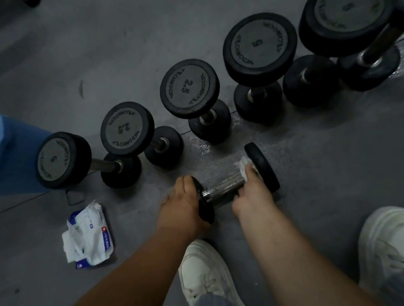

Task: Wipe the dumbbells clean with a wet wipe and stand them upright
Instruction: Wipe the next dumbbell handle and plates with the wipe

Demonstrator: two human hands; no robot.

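Dumbbell (226, 187) | lying on floor (331, 161), axis near-left to far-right, between hands | left hand (179, 203) gripping near head; right hand (251, 197) clasping wet wipe (245, 163) at far handle end

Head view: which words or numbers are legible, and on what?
"TECHNOGYM": top caps of second dumbbell, third dumbbell, fourth dumbbell from left.
"2.5": second and third.
"5": leftmost dumbbell and fourth.
Wet wipe pack: print too small to read.
Fifth dumbbell: cap blurred.

Gym floor, grey rubber flooring (114, 50), row of upright black dumbbells (190, 88)
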